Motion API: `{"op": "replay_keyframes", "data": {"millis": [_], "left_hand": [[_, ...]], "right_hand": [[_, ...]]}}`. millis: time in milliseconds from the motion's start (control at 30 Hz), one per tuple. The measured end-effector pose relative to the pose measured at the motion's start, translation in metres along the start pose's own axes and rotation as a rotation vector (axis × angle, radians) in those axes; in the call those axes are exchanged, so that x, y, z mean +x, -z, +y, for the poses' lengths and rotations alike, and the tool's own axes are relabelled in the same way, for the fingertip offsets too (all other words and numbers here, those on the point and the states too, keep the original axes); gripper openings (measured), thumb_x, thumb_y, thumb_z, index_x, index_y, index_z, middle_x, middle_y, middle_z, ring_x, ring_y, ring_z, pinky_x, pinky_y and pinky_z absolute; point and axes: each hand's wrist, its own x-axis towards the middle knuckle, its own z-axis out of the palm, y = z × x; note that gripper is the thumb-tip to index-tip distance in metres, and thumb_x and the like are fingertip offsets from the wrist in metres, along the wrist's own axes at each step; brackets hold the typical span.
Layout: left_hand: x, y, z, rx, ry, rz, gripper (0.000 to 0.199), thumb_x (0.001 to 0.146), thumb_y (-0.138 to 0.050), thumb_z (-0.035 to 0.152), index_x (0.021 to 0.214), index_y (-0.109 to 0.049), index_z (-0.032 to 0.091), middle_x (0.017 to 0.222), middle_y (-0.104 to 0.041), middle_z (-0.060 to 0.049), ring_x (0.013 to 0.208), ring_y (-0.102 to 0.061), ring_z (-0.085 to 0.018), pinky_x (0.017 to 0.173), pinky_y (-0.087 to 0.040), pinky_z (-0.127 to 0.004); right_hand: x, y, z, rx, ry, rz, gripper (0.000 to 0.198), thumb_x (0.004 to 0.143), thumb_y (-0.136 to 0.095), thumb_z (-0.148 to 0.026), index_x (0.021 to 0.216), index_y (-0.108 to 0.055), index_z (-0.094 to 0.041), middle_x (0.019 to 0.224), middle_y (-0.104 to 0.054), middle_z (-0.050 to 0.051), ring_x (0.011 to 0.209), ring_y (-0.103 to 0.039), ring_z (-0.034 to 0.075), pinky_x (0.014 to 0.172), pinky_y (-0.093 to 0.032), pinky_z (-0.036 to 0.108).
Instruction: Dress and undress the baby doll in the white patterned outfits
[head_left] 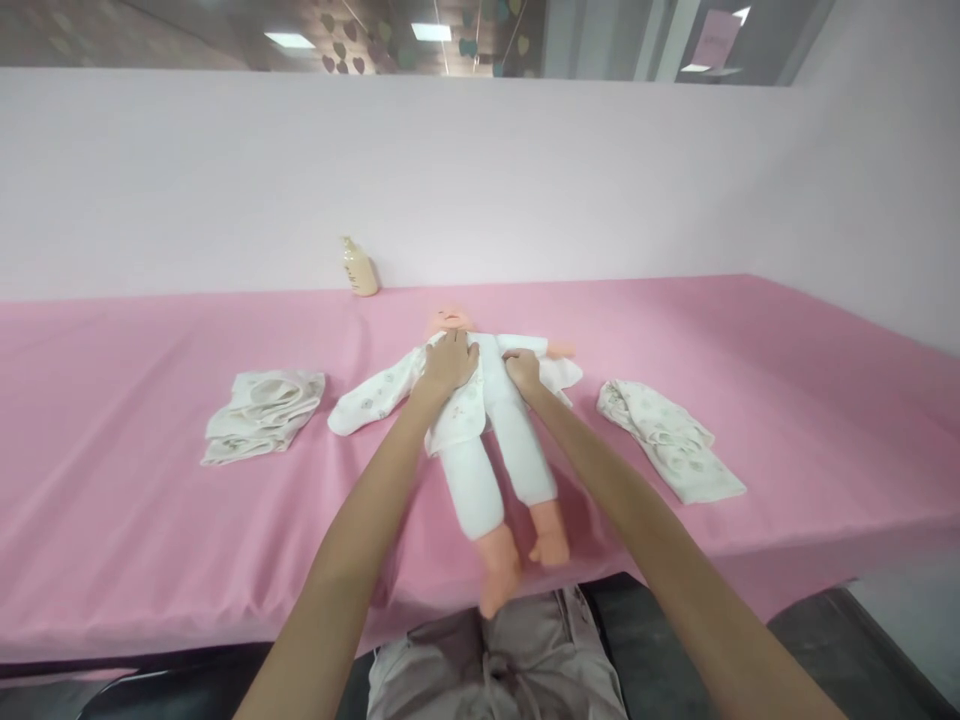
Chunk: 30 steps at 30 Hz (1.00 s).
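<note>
A baby doll [514, 455] in a white bodysuit lies on its back on the pink-covered table, head away from me and bare feet at the near edge. A patterned baby shirt [459, 415] covers one side of its chest, and that sleeve hides the arm. The shirt's other side shows beneath the opposite arm, which is in plain white. My left hand [451, 362] rests flat on the shirt over the chest, fingers stretched toward the doll's chin. Curled at the doll's opposite side is my right hand [523, 371]; its fingertips are hidden, so I cannot tell what it grips.
Folded patterned cloth [264, 415] lies to the left, and another folded patterned garment [673, 440] to the right. A cream pump bottle [360, 268] stands at the back by the white wall [480, 180]. The pink cover [135, 500] drapes over the table's front edge.
</note>
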Motion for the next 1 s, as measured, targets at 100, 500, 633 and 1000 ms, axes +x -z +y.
{"op": "replay_keyframes", "data": {"millis": [100, 500, 633, 1000], "left_hand": [[0.000, -0.003, -0.003, -0.001, 0.037, 0.019, 0.040, 0.092, -0.029, 0.034, 0.118, -0.050, 0.011, 0.128, -0.053, -0.020, 0.120, -0.047, -0.033, 0.097, -0.037, -0.053], [0.002, -0.006, -0.004, -0.036, 0.068, 0.011, 0.039, 0.092, -0.029, 0.032, 0.119, -0.048, 0.012, 0.130, -0.051, -0.019, 0.124, -0.043, -0.031, 0.101, -0.032, -0.058], [0.001, -0.004, -0.008, -0.050, 0.071, -0.001, 0.040, 0.092, -0.027, 0.034, 0.121, -0.046, 0.014, 0.132, -0.050, -0.018, 0.124, -0.043, -0.031, 0.100, -0.033, -0.058], [-0.002, 0.009, -0.012, -0.062, 0.097, -0.075, 0.048, 0.093, -0.024, 0.035, 0.137, -0.032, 0.016, 0.146, -0.033, -0.018, 0.132, -0.032, -0.034, 0.102, -0.026, -0.064]], "right_hand": [[0.019, 0.001, 0.001, -0.071, 0.047, 0.047, 0.042, 0.078, -0.037, -0.008, 0.103, -0.069, -0.016, 0.113, -0.067, 0.007, 0.108, -0.058, 0.016, 0.095, -0.039, 0.023], [0.047, -0.024, 0.017, -0.265, 0.039, 0.050, 0.034, 0.087, -0.047, -0.031, 0.107, -0.064, -0.011, 0.119, -0.058, 0.023, 0.121, -0.041, 0.038, 0.102, -0.023, 0.058], [0.045, -0.017, 0.008, -0.263, 0.021, 0.038, 0.030, 0.086, -0.048, -0.030, 0.098, -0.067, -0.011, 0.112, -0.061, 0.023, 0.116, -0.046, 0.037, 0.097, -0.031, 0.051], [0.038, 0.037, -0.006, -0.030, 0.166, -0.376, 0.021, 0.064, -0.063, -0.009, 0.084, -0.067, -0.015, 0.085, -0.070, 0.006, 0.073, -0.064, 0.021, 0.066, -0.047, 0.027]]}}
